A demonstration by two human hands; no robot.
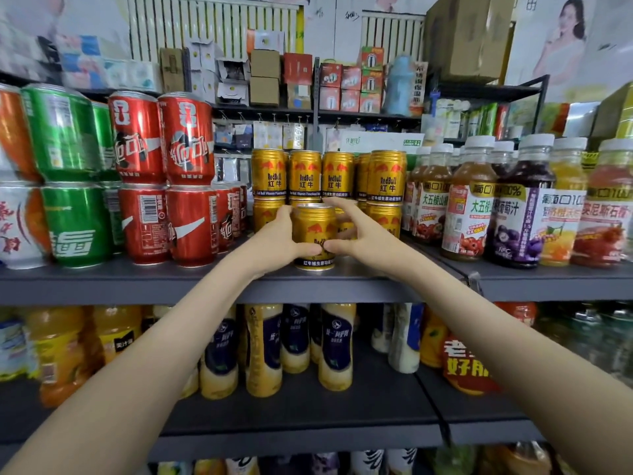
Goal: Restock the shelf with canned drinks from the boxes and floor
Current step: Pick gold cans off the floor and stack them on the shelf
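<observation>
A gold Red Bull can (313, 231) stands upright near the front of the grey shelf (205, 286). My left hand (277, 240) grips its left side, thumb across the front. My right hand (359, 234) grips its right side, with fingers curved over the top and thumb meeting the left thumb low on the can. Behind it, more gold Red Bull cans (329, 174) are stacked two high.
Red cola cans (186, 138) and green cans (61, 132) are stacked two high to the left. Juice bottles (469, 200) stand to the right. A lower shelf (308, 437) carries drink bottles (263, 351). Boxes (263, 77) line the upper shelf behind.
</observation>
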